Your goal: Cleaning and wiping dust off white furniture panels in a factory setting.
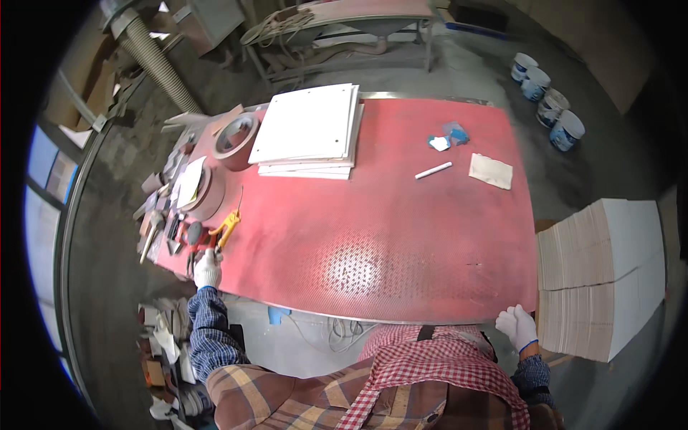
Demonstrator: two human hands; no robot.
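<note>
One red worktop [401,215], broad, its face scuffed darker in patches, with a fine dotted pattern and a bright glare toward my near edge.

On it, far side: one stack of white panels [304,125], edges unevenly squared; just left, one brown roll [248,146] with a hollow centre. Nearer, a second roll [211,197], papers lying on top.

Far right: crumpled blue-and-white scraps [457,133], one white pen-shaped stick [433,170], one cream cloth [491,172] lying flat.

Near left corner: one red-and-black power tool [195,234], a yellow air gun [228,226] beside it. My left grip [207,272], white-gloved, is at the power tool's near end; whether it is closed around it, I cannot tell. My right grip [517,326], likewise gloved, has fingers curled together by the near right corner.

Room: one tall stack of cardboard sheets [579,279] right of the worktop; four buckets [567,131] in a row on the grey floor [466,68]; one rear worktop [365,10] with coiled hose [283,25]; one ribbed duct [156,59], far left; window panes [43,229] along the left.
</note>
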